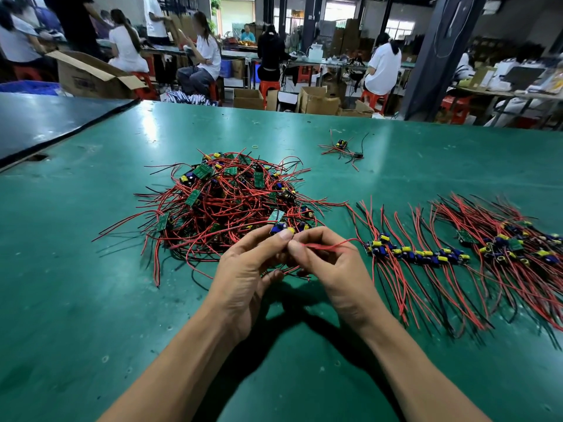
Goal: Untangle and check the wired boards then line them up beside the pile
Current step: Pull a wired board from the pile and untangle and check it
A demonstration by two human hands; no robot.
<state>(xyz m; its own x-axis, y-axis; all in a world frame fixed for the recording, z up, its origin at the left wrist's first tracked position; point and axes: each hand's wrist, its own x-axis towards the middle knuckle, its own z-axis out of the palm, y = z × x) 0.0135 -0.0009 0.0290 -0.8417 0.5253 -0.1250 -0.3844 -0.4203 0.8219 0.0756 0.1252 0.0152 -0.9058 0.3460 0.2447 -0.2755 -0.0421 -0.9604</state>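
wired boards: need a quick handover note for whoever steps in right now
Left hand: pinches one wired board just in front of the pile.
Right hand: pinches a red wire, apparently that board's.
Done: a row of boards lined up right of the pile, wires laid straight; a denser batch further right.
To do: finish this board, add it to the row, then work through the large tangled pile. A small stray bundle lies further back.

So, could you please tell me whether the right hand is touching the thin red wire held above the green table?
Touching. The head view shows the right hand pinching the thin red wire between thumb and forefinger.
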